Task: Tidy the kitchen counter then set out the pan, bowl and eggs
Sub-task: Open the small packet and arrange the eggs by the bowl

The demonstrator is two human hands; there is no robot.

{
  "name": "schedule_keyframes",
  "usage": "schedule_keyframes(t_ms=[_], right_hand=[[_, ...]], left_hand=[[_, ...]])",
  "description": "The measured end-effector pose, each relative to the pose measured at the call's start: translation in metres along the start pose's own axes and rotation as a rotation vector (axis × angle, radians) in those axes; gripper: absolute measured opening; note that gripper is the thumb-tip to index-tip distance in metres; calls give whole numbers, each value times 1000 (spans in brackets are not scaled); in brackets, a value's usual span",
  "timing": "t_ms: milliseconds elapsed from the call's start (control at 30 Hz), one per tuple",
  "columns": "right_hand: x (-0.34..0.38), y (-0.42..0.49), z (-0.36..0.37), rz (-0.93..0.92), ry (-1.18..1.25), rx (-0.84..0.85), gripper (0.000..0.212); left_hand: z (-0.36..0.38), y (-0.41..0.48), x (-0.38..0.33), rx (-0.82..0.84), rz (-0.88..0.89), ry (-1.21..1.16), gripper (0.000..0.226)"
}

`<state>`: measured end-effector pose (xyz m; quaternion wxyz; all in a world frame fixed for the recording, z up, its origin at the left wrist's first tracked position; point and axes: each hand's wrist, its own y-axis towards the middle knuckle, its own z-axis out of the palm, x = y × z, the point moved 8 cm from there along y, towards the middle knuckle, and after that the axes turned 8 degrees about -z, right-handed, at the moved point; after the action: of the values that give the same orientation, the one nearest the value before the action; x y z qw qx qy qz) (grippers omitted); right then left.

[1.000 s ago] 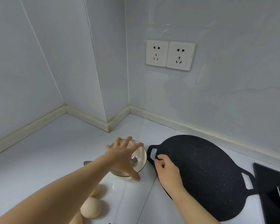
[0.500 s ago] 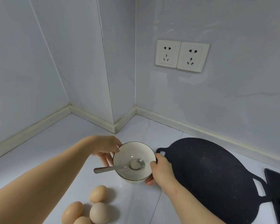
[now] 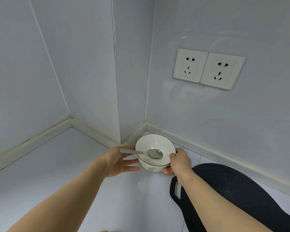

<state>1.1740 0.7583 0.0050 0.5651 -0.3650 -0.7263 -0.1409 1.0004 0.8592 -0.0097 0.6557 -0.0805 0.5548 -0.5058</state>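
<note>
In the corner of the counter (image 3: 57,173), where the tiled wall (image 3: 84,64) juts out and steps back, the person has both hands on a white bowl (image 3: 151,165) with a thin dark rim. It sits close to the foot of the wall, well inside the corner, though from here I cannot tell whether its base rests on the counter or hangs just above it. The left hand (image 3: 119,162) is against the bowl's left side with its fingers (image 3: 132,163) fairly straight and spread, the tips touching the outside; the thumb lies up top, right under the handle of a metal spoon (image 3: 155,153). The spoon lies in the bowl, its scoop near the middle and its handle sticking out over the left rim above that hand. The right hand (image 3: 179,162) grips the other side: the thumb hooks over the rim and the fingers curl beneath the bowl. To the right, a flat black speckled pan (image 3: 233,190) lies on the counter, apart from the bowl. The right forearm crosses above its near edge and partly hides the loop handle. Up on the wall above the pan, two white sockets (image 3: 208,68) sit side by side, touching each other.
</note>
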Motion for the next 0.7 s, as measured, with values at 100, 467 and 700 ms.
schedule_keyframes(t_ms=[100, 467, 700], right_hand=[[-5, 15, 1, 21, 13, -9, 22], [-15, 26, 14, 50, 106, 3, 23], [-21, 6, 22, 122, 205, 15, 17]], left_hand=[[3, 16, 2, -8, 29, -72, 28], [0, 27, -1, -89, 151, 67, 16], [-2, 16, 8, -49, 182, 80, 35]])
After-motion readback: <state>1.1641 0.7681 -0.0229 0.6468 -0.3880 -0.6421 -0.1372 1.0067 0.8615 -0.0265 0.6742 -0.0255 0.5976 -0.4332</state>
